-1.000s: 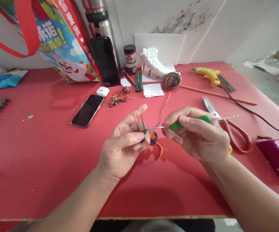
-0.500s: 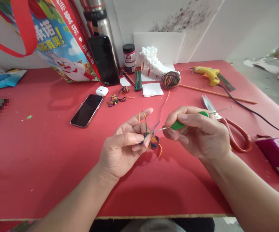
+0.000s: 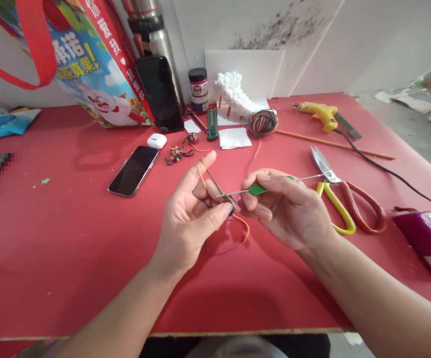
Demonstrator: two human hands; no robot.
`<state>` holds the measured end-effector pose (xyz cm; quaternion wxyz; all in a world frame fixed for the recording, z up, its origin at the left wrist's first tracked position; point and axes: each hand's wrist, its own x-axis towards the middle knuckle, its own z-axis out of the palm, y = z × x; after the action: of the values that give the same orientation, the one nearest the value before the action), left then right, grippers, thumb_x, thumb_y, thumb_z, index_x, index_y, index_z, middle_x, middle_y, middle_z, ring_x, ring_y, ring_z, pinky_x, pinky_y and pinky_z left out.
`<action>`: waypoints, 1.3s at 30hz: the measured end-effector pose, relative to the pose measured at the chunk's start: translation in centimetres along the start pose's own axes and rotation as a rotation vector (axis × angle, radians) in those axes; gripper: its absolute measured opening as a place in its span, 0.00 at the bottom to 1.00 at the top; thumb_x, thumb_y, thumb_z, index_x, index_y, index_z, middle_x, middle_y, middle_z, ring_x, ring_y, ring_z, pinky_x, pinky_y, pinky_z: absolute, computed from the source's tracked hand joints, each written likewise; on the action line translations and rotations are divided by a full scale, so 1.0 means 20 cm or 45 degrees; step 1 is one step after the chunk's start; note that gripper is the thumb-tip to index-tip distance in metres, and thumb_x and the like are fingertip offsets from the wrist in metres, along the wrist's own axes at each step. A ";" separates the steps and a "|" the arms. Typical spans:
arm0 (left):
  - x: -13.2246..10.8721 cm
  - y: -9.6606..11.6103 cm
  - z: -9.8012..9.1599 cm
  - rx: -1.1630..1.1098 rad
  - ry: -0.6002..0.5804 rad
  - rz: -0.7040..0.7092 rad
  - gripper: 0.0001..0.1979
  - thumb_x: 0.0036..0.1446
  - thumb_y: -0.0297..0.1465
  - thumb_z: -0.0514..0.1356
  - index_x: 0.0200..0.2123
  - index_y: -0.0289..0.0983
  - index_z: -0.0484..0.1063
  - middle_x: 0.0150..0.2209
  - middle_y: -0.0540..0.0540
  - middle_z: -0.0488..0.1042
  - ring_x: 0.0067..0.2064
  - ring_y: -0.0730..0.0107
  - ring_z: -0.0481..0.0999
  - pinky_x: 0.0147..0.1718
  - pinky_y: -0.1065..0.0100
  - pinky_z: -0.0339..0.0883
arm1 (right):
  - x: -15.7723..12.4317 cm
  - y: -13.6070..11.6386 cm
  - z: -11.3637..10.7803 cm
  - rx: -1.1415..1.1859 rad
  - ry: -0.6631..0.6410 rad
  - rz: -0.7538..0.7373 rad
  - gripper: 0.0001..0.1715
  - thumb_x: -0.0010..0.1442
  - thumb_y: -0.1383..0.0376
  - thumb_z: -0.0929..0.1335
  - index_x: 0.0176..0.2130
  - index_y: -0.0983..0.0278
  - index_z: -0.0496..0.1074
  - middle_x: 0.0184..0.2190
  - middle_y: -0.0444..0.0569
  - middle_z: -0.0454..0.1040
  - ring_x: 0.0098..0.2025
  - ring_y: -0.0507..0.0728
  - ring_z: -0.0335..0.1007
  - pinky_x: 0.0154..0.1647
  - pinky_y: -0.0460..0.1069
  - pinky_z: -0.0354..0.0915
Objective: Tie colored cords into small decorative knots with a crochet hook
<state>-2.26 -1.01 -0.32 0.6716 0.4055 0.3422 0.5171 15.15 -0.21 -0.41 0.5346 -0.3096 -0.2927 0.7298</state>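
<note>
Head view: red table runs from the wall to a raw, pale front edge; both hands work mid-table, raised over it, open red surface between the forearms and out to the left.

Left hand pinches a small dark crochet piece between thumb and fingers, index raised with thin yarn stretched over it, orange and dark green. Right hand pinches the green plastic handle of a thin metal crochet hook; tip is at the yarn beside the left thumb, can't tell if caught. Loose orange-purple strand curls below.

Round multicolour yarn ball behind, strand leading toward the hands. Bumpy white model next to it, flat white paper in front.

Nearest obstacle: scissors, steel blades, one red and one yellow handle, just beyond the right hand; hook's rear end overlaps them in view. Farther right: yellow glue gun, black cord, purple box. Left: phone lying flat, glossy printed bag behind.
</note>
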 end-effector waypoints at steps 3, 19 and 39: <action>0.00 0.00 0.00 0.025 0.025 0.031 0.34 0.56 0.25 0.73 0.66 0.43 0.73 0.31 0.53 0.72 0.32 0.75 0.72 0.33 0.72 0.69 | 0.00 0.01 0.00 -0.003 0.024 -0.016 0.08 0.59 0.63 0.74 0.31 0.65 0.82 0.23 0.46 0.77 0.19 0.48 0.58 0.25 0.48 0.63; 0.00 0.01 0.01 0.109 0.018 0.066 0.33 0.57 0.24 0.72 0.64 0.43 0.73 0.32 0.51 0.73 0.33 0.72 0.72 0.31 0.71 0.71 | 0.00 0.01 0.00 -0.041 0.076 -0.056 0.08 0.58 0.63 0.74 0.31 0.64 0.82 0.23 0.46 0.77 0.20 0.48 0.58 0.24 0.48 0.63; 0.01 0.00 0.01 0.110 0.026 0.098 0.29 0.60 0.26 0.71 0.64 0.42 0.75 0.34 0.50 0.79 0.28 0.74 0.73 0.29 0.69 0.70 | 0.00 0.02 0.00 -0.023 0.037 -0.028 0.09 0.60 0.62 0.74 0.33 0.64 0.83 0.23 0.46 0.77 0.19 0.48 0.57 0.26 0.48 0.65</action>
<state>-2.12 -0.88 -0.28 0.6295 0.4418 0.3553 0.5314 14.93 -0.30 -0.79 0.5439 -0.3217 -0.2951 0.7166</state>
